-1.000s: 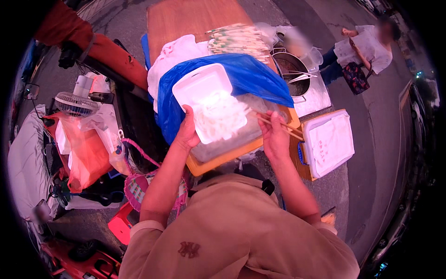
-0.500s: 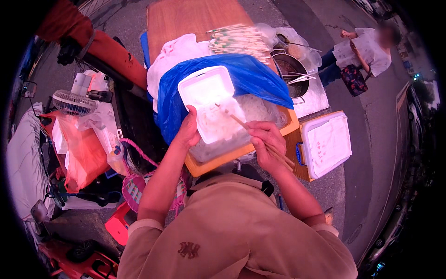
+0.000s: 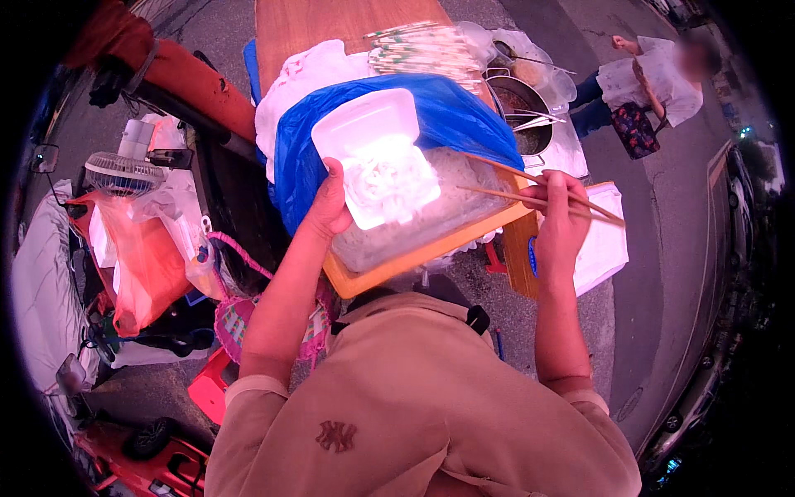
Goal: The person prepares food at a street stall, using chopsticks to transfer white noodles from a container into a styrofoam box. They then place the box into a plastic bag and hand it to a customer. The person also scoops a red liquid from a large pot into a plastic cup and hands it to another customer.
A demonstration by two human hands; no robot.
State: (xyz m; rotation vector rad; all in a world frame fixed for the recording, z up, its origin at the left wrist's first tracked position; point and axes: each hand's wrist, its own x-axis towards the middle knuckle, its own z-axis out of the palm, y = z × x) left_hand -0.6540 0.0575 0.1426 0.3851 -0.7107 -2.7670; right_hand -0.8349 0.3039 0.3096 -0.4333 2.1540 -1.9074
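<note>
My left hand (image 3: 333, 205) grips the left side of an open white foam takeaway box (image 3: 362, 123), with its lid standing up at the back. Pale, glistening food (image 3: 389, 184) that looks like noodles lies in the box, partly washed out by glare. Beneath it is a yellow tray (image 3: 344, 284) lined with clear plastic, holding whitish food (image 3: 457, 176). A blue plastic bag (image 3: 291, 157) drapes over the tray's far side. In my right hand (image 3: 563, 217) is a pair of long wooden chopsticks (image 3: 495, 193), spread apart, their tips over the tray's right part, away from the box.
Several thin paper-wrapped sticks (image 3: 422, 54) lie on the wooden table (image 3: 323, 21). A metal pot (image 3: 538, 141) with utensils stands to the right, near a white lidded box (image 3: 607, 240). Far right, a person (image 3: 654, 83) carries a bag. A fan (image 3: 124, 176) and a red stool (image 3: 210, 388) are left.
My right hand has moved right, taking the chopsticks from the box to the tray's right side, and they have spread. More pale food shows in the box.
</note>
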